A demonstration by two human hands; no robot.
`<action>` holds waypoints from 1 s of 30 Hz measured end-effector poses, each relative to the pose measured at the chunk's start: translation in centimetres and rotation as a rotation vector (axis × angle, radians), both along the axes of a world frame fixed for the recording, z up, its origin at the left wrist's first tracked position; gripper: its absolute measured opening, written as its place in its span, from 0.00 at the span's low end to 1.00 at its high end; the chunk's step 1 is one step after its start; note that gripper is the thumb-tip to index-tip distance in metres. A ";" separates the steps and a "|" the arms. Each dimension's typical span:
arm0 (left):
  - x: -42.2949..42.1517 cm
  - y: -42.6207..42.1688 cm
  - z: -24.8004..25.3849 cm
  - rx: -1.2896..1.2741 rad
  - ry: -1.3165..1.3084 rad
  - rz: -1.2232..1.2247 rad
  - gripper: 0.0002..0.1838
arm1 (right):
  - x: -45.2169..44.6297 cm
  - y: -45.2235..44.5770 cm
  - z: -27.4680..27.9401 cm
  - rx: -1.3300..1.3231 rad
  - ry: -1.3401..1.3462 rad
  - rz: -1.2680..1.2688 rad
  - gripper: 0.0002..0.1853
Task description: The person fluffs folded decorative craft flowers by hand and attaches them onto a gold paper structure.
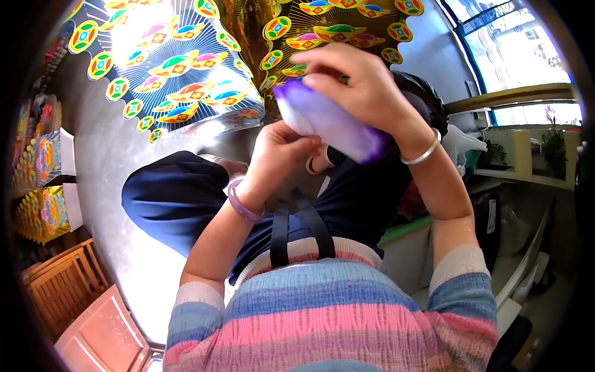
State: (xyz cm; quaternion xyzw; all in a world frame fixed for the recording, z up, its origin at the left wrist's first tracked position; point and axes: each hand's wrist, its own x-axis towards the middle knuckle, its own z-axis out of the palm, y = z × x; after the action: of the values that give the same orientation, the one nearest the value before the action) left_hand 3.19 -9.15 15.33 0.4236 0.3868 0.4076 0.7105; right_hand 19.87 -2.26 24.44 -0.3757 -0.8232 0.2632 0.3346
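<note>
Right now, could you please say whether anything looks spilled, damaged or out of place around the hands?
Nothing plainly stands out. The purple-edged white piece in the left hand is tilted and blurred, so small damage cannot be judged; no spill shows, though glare partly whitens the floor.

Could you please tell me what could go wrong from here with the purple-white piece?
The purple-white piece may slip: the left hand seems to pinch only its edge. It may also crease, since the right hand is at its upper side; blur hides how firmly.

The left hand [277, 154] pinches a purple-edged white sheet [334, 129].
</note>
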 end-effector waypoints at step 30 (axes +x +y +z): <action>-0.4 1.6 -0.1 0.226 -0.316 0.564 0.15 | -2.5 -3.5 -0.9 0.249 0.055 -0.172 0.16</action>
State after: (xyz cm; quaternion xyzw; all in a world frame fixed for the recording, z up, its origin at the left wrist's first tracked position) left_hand 2.82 -7.50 15.25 0.3076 0.3263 0.6889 0.5695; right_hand 17.33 -5.80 23.51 -0.3929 -0.8048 0.1395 0.4224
